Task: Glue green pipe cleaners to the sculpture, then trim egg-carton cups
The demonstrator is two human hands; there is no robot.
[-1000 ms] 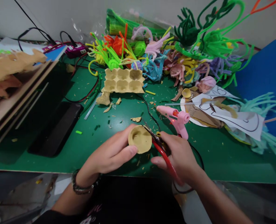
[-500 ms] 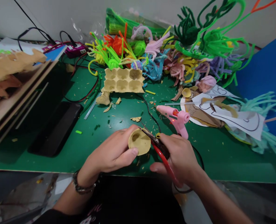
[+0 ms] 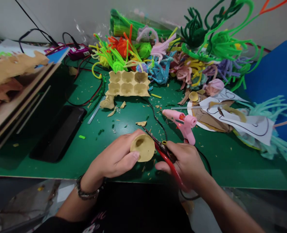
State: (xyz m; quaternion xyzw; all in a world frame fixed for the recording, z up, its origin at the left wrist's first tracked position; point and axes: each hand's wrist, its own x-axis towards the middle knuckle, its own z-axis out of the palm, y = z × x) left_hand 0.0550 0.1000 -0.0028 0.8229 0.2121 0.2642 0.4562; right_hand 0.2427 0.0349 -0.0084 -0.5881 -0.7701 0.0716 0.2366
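My left hand [image 3: 120, 153] is closed on a round egg carton cup [image 3: 145, 149] of tan pulp, its hollow turned up toward me and my thumb over the near rim. My right hand [image 3: 186, 165] grips red-handled scissors [image 3: 166, 158]. Their dark blades point up and left along the cup's right edge; whether they touch the rim I cannot tell. Beyond the hands lies a pale egg carton piece [image 3: 128, 89] with several hollows. Small scraps of pulp [image 3: 141, 124] are scattered on the green table [image 3: 104, 168].
A pink glue gun [image 3: 182, 123] with a lit red light stands just beyond my right hand, its black cable trailing. A black phone [image 3: 58, 134] lies at left near stacked boards [image 3: 24, 103]. Colourful pipe cleaners [image 3: 160, 48] heap at the back. Paper cut-outs [image 3: 240, 119] lie right.
The cup in my left hand has shifted slightly left, away from the scissors. The blades, earlier over the cup's upper rim, are now beside its right edge.
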